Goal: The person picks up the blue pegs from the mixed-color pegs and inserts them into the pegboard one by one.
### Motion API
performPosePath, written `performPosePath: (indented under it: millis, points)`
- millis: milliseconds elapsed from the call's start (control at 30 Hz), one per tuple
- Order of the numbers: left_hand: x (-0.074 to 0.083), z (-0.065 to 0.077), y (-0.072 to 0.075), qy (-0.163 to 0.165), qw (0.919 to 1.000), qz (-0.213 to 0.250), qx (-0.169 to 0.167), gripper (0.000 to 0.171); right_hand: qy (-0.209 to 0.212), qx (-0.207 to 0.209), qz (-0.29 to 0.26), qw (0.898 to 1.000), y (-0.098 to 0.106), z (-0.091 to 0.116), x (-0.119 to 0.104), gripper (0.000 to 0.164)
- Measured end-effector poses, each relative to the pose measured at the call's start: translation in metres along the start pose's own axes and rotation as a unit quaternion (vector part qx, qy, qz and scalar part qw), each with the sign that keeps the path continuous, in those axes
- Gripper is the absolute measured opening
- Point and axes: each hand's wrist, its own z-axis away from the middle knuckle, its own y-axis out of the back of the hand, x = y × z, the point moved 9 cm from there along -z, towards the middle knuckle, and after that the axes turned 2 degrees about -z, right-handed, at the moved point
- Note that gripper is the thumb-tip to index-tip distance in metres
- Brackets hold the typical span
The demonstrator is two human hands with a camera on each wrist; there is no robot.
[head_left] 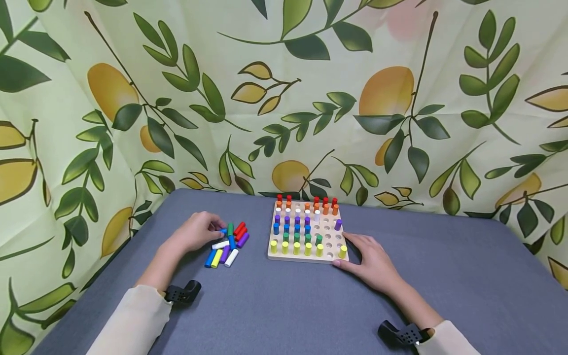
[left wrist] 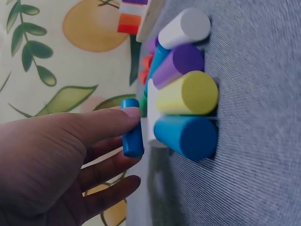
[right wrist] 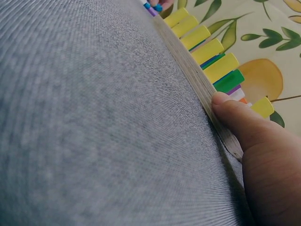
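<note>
In the head view my left hand (head_left: 199, 232) is at the loose pegs on the left. It pinches a blue peg (left wrist: 133, 134) between thumb and fingers, lifted beside the pile. A blue peg (left wrist: 188, 136), a yellow peg (left wrist: 190, 94) and a white peg (left wrist: 186, 26) lie close by. My right hand (head_left: 370, 261) holds the near right corner of the wooden pegboard (head_left: 301, 258), its thumb against the front edge and its fingers along the right side. Colour rows of upright pegs fill much of the board, red at the back and yellow (head_left: 296, 248) in front.
Red pegs (head_left: 240, 230), purple pegs (head_left: 242, 240) and a green peg (head_left: 230, 229) also lie in the pile. Bare holes (head_left: 327, 236) show toward the board's right side. Grey cloth (head_left: 275, 305) covers the table, with a leaf-print curtain (head_left: 284, 98) behind and at left.
</note>
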Motion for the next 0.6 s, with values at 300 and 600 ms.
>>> performPosePath:
  millis: [300,600]
  points:
    - [0.025,-0.007,0.005,-0.012,0.9999,0.001,-0.001,0.018,0.0,-0.002,0.003,1.0,-0.001,0.0,0.001,0.085]
    - [0.072,-0.026,-0.001,-0.04,0.9991,-0.006,-0.016,0.028,0.003,0.006,0.002,1.0,0.002,0.001,-0.001,0.085]
